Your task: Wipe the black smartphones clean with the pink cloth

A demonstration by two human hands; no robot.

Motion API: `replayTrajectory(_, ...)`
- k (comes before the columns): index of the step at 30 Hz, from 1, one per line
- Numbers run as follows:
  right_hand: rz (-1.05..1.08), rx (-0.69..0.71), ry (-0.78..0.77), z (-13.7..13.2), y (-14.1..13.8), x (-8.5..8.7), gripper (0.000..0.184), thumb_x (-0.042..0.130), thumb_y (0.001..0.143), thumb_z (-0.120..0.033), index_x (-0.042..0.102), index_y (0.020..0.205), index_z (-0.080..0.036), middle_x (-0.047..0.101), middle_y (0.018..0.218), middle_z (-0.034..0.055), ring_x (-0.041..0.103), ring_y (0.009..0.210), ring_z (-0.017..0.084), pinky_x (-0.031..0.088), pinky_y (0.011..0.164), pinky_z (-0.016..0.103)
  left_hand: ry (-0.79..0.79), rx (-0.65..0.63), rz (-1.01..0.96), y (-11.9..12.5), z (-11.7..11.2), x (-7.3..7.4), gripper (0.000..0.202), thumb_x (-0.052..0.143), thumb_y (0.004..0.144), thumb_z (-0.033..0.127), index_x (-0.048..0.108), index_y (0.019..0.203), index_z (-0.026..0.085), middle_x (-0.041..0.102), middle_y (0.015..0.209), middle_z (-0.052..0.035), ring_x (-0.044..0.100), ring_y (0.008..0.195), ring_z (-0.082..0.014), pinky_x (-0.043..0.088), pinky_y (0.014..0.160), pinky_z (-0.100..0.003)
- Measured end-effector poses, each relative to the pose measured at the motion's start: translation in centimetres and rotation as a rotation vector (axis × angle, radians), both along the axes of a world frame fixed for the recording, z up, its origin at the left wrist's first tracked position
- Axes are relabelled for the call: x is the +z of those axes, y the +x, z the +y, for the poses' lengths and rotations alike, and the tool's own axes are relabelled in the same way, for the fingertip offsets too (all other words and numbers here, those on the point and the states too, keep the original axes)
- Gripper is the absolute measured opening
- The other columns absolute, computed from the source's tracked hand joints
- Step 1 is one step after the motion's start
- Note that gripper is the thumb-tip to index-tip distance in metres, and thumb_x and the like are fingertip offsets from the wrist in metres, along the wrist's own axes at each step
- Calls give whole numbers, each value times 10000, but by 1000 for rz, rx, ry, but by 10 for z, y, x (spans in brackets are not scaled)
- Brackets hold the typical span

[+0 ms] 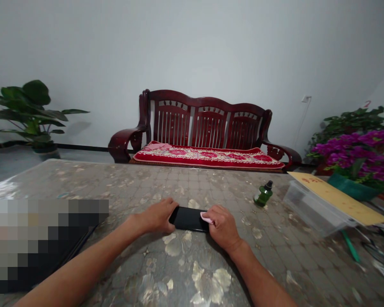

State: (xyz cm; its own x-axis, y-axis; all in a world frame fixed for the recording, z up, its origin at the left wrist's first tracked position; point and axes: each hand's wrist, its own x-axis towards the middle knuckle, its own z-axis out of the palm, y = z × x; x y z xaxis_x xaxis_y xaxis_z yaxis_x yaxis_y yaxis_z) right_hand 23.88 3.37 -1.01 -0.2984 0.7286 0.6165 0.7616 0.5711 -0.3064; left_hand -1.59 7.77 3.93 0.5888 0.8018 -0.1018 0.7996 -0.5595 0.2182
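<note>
A black phone (188,218) lies flat on the patterned table (185,183) in front of me. My left hand (158,216) grips its left end, fingers curled over the edge. My right hand (222,226) is closed on a small pink cloth (206,218) and presses it onto the phone's right end.
A small green bottle (263,194) with a black cap stands to the right. Further right a clear plastic box (313,209) sits under a yellow sheet (339,198), beside purple flowers (361,155). A dark flat object lies at the left. Behind the table is a red wooden bench (205,132).
</note>
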Motion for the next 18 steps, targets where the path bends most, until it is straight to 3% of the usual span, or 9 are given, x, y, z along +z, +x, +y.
replayTrajectory(7, -156, -54, -74, -4, -5, 3, 258, 567, 761, -19, 705, 848, -219, 619, 786, 38, 550, 796, 198, 389, 718, 302, 34, 35, -196, -11, -25, -15, 483, 655, 730, 237, 626, 1207, 166, 606, 1147, -105, 587, 1092, -269, 466, 968, -341)
replayTrajectory(12, -205, -23, -78, -10, -13, 10, 164, 580, 795, -84, 681, 834, -207, 610, 817, 52, 537, 810, 203, 399, 743, 311, 18, 61, -219, -13, -23, -19, 500, 685, 726, 231, 637, 1219, 161, 607, 1153, -103, 566, 1113, -278, 444, 990, -351)
replayTrajectory(18, -297, -3, -146, -15, -24, 16, 187, 575, 834, -96, 702, 908, -211, 645, 881, 46, 543, 861, 201, 395, 775, 312, 18, 48, -218, -14, -19, -24, 472, 722, 743, 287, 652, 1199, 184, 612, 1139, -93, 564, 1099, -281, 436, 973, -345)
